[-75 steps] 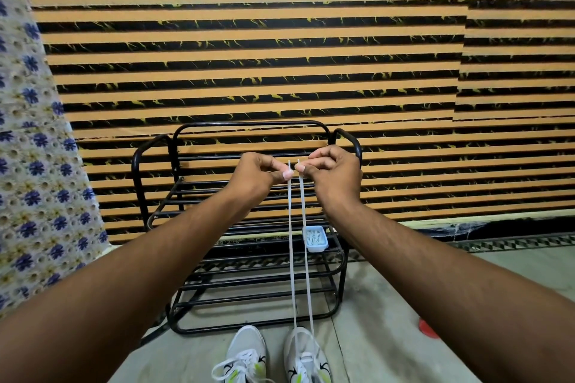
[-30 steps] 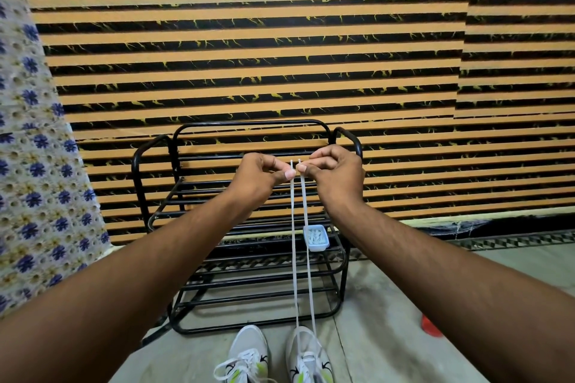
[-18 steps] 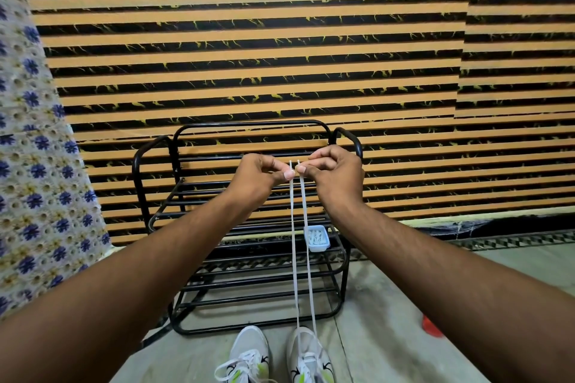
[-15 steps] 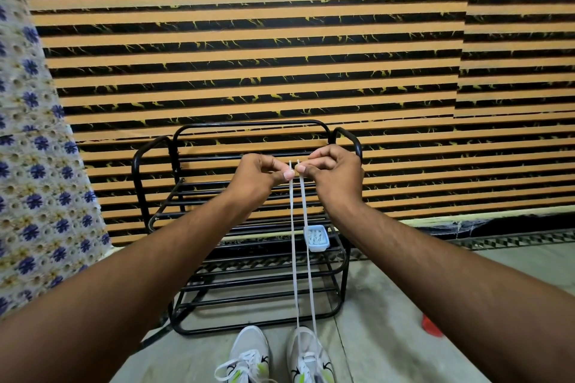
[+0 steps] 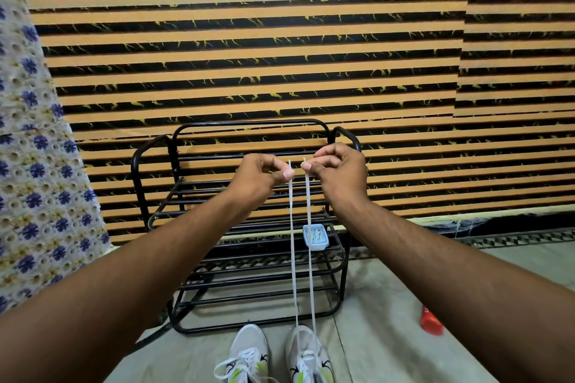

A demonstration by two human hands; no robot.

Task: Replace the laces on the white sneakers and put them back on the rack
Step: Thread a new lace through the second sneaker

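Concrete floor (image 5: 389, 314) near us, white sneakers (image 5: 249, 348) on it | lace (image 5: 293, 258) rises taut from the right one, likely soft, light, best held at its tips | we pinch one end each, left hand (image 5: 255, 177), right hand (image 5: 340, 174), just apart | rack (image 5: 249, 122) beyond, striped wall (image 5: 280, 40) far

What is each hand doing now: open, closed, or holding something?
Left hand: closed, pinching the left lace strand.
Right hand: closed, pinching the right lace strand.

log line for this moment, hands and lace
lace: taut, up from one sneaker | left hand: pinches one end | right hand: pinches other end | rack: no sneakers
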